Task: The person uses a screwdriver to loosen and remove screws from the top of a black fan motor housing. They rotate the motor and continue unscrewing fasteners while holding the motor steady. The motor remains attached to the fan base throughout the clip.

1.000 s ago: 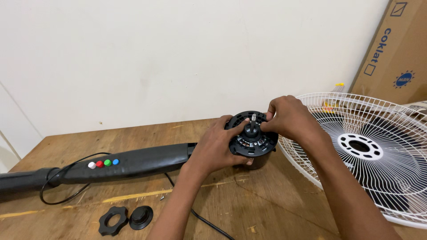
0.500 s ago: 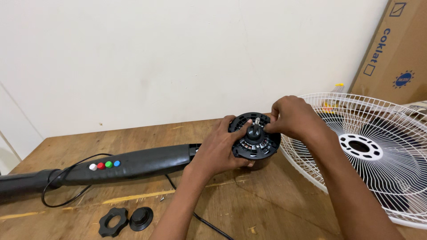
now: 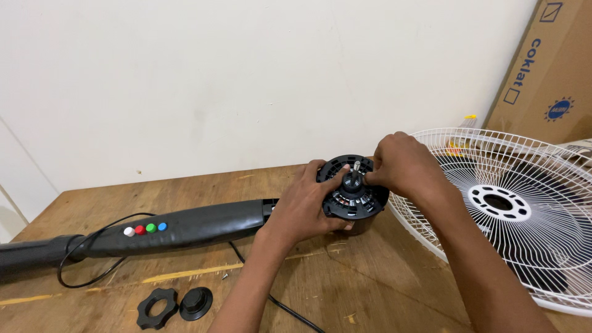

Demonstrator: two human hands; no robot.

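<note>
Top right, a brown cardboard box [image 3: 549,74] with blue print leans on the white wall. Below it a white fan grille [image 3: 512,209] lies flat beside the black fan motor [image 3: 353,194], mid-bench [image 3: 382,290]. Left hand [image 3: 302,206] closed around the motor's side; right hand [image 3: 404,166] pinching its shaft. The black stand [image 3: 179,225] with coloured buttons stretches left; two black nuts [image 3: 176,305] sit near the front edge.
</note>
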